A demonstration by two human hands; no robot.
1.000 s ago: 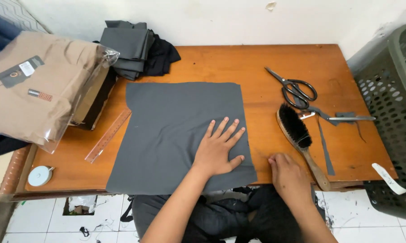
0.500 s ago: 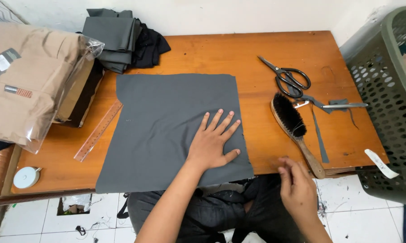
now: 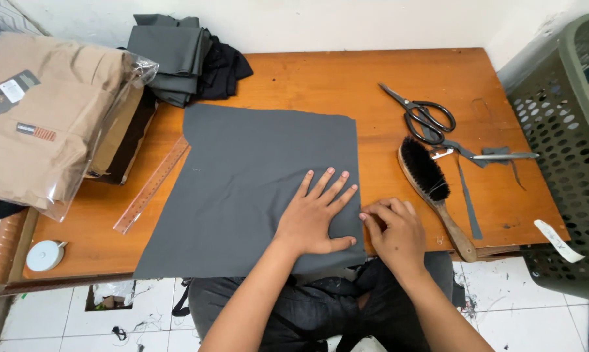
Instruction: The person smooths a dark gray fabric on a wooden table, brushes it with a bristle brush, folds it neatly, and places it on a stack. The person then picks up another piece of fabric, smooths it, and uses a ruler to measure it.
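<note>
Grey cloth (image 3: 242,189): one flat square panel, matte, lightly creased, lying mid-table, near edge overhanging at 6 o'clock. Our left hand (image 3: 317,218) rests open, fingers spread, on its lower right part. Our right hand (image 3: 393,231), half a second ago off the table, now pinches the cloth's right edge at 3 o'clock.

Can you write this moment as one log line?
left hand: flat on cloth | right hand: fingertips at cloth edge | brush: beside

Bare tabletop (image 3: 320,78) behind; brush (image 3: 428,179) rightward
</note>
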